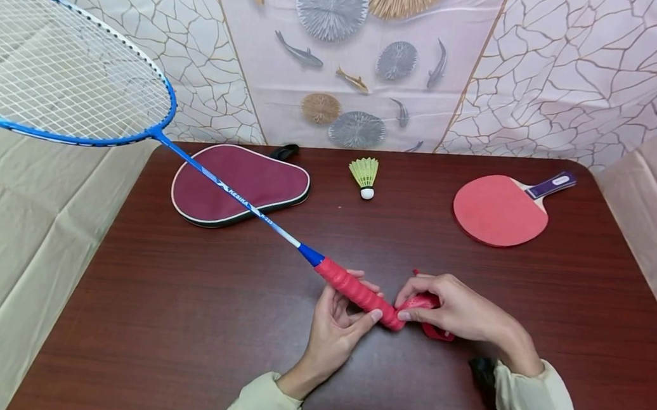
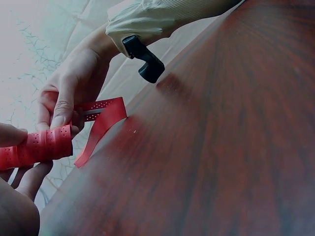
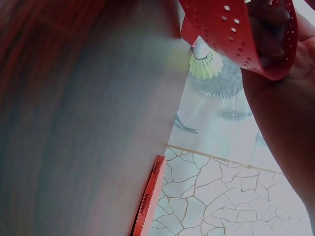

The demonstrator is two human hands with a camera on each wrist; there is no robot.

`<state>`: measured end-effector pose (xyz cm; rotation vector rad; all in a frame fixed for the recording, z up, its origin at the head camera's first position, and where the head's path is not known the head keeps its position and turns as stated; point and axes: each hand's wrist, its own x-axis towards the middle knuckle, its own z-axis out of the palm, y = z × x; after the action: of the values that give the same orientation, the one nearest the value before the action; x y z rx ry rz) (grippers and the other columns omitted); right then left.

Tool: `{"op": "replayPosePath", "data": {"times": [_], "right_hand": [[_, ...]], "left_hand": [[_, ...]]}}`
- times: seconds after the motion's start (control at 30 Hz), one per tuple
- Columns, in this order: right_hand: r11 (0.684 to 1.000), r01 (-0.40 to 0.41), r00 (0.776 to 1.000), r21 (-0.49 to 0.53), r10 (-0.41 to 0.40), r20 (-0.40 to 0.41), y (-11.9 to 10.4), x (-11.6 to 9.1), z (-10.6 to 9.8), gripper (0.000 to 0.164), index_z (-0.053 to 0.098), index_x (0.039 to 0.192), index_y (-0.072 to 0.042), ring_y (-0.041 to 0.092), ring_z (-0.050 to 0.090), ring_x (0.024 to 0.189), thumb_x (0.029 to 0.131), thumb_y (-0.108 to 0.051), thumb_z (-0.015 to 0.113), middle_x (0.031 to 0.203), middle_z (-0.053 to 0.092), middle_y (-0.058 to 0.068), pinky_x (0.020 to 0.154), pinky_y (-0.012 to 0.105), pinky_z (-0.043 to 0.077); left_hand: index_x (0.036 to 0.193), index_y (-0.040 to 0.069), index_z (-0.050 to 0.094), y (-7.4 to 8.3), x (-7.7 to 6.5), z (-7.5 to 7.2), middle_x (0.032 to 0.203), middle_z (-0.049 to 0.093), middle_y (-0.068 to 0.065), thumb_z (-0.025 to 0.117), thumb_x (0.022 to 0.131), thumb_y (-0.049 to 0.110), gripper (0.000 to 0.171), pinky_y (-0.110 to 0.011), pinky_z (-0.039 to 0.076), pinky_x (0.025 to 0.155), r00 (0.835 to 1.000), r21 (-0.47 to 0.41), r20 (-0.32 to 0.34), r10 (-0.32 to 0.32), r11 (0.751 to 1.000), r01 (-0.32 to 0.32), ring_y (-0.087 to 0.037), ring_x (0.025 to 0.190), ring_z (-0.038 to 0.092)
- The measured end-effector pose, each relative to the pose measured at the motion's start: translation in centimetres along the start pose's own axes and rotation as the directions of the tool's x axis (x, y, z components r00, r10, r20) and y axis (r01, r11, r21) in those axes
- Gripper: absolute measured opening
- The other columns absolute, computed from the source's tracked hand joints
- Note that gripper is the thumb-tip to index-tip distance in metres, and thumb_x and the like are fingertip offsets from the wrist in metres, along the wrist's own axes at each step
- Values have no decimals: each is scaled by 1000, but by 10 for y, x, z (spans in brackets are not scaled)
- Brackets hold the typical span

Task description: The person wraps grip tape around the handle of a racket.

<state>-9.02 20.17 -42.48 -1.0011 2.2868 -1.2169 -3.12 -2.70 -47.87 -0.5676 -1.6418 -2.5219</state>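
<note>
A badminton racket [image 1: 232,189] with a blue frame slants across the head view, its head up at the far left. Ridged red grip tape [image 1: 351,286] wraps its handle. My left hand [image 1: 331,335] holds the wrapped handle from below, thumb near the butt end. At that end my right hand [image 1: 464,310] pinches the tape between thumb and fingers. A loose perforated length of tape [image 2: 106,123] hangs from the right hand in the left wrist view. In the right wrist view the tape strip [image 3: 216,29] loops around the right fingers, partly hiding them.
Behind the racket shaft lies a maroon paddle case [image 1: 238,183]. A yellow shuttlecock [image 1: 365,176] is at the table's back middle. To its right rests a red table tennis paddle [image 1: 500,210]. Patterned cloth [image 1: 350,60] hangs behind the wooden table [image 1: 183,322].
</note>
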Motion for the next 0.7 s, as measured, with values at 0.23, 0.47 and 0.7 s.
{"op": "replayPosePath", "data": {"times": [0.23,0.47,0.7], "right_hand": [[997,73,997,-2,-73,-11,3,2,2,17,71,105,-24,8,64,72,89,-26,74,91,68,-12,108,39,35],[991,130,991,-18,-130,2,7,4,4,20,73,109,-21,5,64,77,89,-19,75,90,68,-10,116,38,23],[986,160,987,-39,-160,1,9,4,6,18,73,107,-21,5,62,75,89,-20,74,87,65,-12,115,31,23]], "left_hand": [[140,-3,34,2,1,1,127,41,-38,63,86,-18,63,-44,54,88,1000,-48,-6,-3,999,3,-55,112,52],[141,-1,36,1,-1,1,115,54,-34,63,86,-17,63,-39,55,87,1000,-36,-20,-14,999,13,-53,109,55],[144,0,36,1,0,1,112,56,-36,63,85,-19,68,-44,54,87,1000,-28,7,15,999,-15,-52,108,56]]}}
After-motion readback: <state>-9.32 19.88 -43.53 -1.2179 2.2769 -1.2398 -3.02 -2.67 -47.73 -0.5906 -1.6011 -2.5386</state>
